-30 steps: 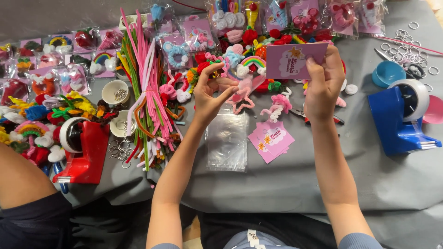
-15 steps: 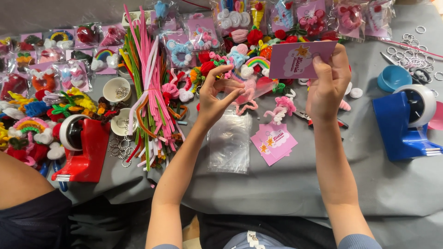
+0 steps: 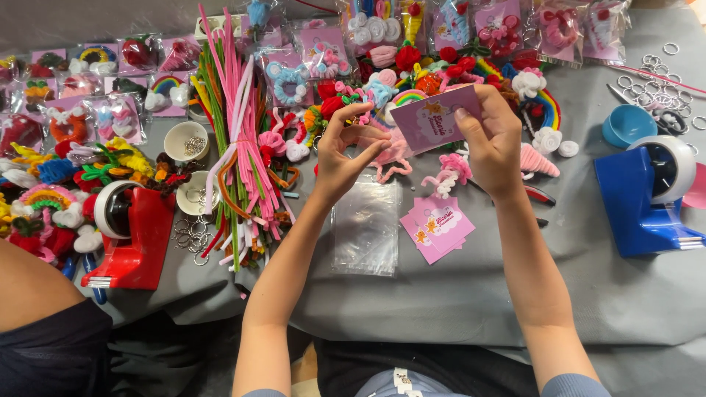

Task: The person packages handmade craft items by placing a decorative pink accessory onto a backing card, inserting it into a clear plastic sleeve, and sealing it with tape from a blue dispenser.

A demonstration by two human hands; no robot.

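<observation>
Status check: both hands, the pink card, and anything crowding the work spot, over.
Right hand grips pink card, raised over the table. Left hand pinches a small clear piece against pink fuzzy craft. Clear bags and spare cards lie below; nothing blocking.

Two tape dispensers are sitting on the grey cloth, one red [image 3: 129, 231] and one blue [image 3: 647, 198]. Two small white cups [image 3: 185, 140] are standing left of the pipe cleaner bundle [image 3: 239, 147], one blue bowl [image 3: 626, 125] is lying at right, and one stack of clear bags [image 3: 365, 226] is lying in the middle. Two hands are showing, and loose metal rings [image 3: 654, 73] are lying too scattered to count.
</observation>
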